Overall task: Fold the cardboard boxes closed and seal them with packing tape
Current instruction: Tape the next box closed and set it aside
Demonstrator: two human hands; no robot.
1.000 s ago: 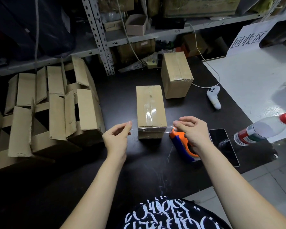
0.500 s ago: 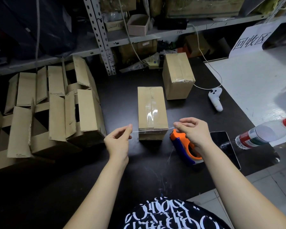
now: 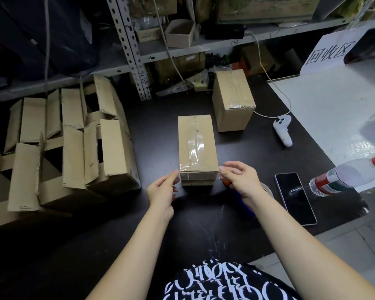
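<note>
Two hands' fingers (image 3: 174, 176) flanking box (image 3: 197, 146) near end.

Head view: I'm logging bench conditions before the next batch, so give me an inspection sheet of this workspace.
Surface: dark table, scuffed near the front edge.
Job's things: taped box in the centre, clear strip across its near edge; second sealed box behind; open boxes with flaps up at left.
Clutter: phone, water bottle, white controller.
Grippers: left hand and right hand pinch the strip's ends at the box's near corners.
Cables: white cable runs to the controller.
Surroundings: metal shelving, sign.
</note>
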